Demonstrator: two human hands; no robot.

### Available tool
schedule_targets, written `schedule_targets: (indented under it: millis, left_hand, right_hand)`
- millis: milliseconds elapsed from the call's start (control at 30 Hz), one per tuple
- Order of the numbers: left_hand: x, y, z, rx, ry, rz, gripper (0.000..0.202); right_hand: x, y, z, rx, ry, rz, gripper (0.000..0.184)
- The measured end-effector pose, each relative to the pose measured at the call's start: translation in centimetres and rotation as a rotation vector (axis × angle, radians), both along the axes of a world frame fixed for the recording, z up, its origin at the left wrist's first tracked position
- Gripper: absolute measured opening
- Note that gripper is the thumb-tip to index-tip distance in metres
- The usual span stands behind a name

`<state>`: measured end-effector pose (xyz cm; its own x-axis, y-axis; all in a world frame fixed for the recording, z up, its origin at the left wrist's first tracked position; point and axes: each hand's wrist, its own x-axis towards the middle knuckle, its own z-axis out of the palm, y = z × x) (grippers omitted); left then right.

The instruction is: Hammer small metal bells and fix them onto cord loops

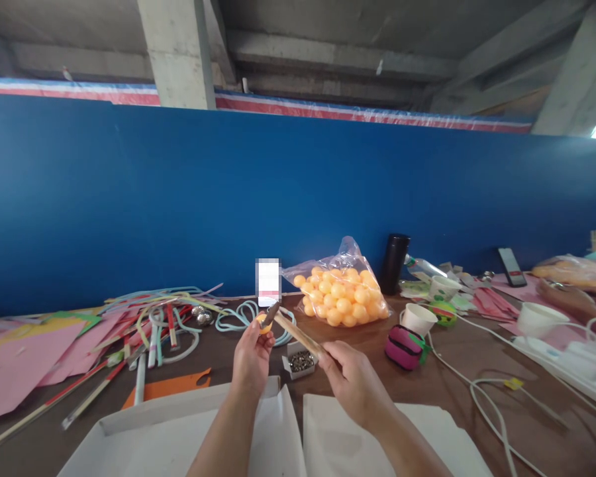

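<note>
My left hand (251, 358) is closed around a small orange ball (264, 322), held up above the table. My right hand (350, 381) grips the wooden handle of a tool (298, 334) whose dark tip touches the ball. Just below the two hands sits a small open box of metal bits (300, 361). Behind them lies a clear plastic bag full of orange balls (342, 293).
White cardboard boxes (179, 430) lie under my forearms. Pink paper, straws and strips (144, 324) spread to the left. A pink pouch (404, 346), paper cups (419, 318), a black bottle (395, 263), white cables (491, 391) and a power strip (566, 361) are to the right. A blue wall (179, 199) backs the table.
</note>
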<state>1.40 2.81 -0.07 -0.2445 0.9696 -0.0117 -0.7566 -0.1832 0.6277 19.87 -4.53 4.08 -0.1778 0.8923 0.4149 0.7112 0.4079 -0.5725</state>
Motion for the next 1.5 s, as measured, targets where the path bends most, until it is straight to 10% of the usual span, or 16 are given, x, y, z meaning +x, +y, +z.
schedule_targets:
  millis: [233, 567, 933, 1233, 1500]
  left_hand:
    - [0.0, 0.0, 0.0, 0.016, -0.013, 0.003, 0.032]
    - [0.3, -0.1, 0.0, 0.02, 0.077, -0.009, 0.036]
    - [0.8, -1.2, 0.5, 0.059, 0.201, -0.093, 0.043]
    - [2.5, -3.4, 2.3, 0.195, 0.393, -0.442, 0.033]
    - [3.0, -4.2, 2.9, 0.23, 0.468, -0.523, 0.03]
  right_hand:
    - [0.3, 0.4, -0.3, 0.0, -0.022, -0.039, 0.028]
    - [3.6, 2.7, -1.9, -0.167, -0.215, -0.444, 0.019]
    - [3.6, 3.8, -4.6, -0.202, -0.305, -0.478, 0.014]
    - [-0.5, 2.3, -2.7, 0.035, 0.426, 0.109, 0.047]
    - [-1.2, 1.9, -2.4, 0.096, 0.425, 0.151, 0.041]
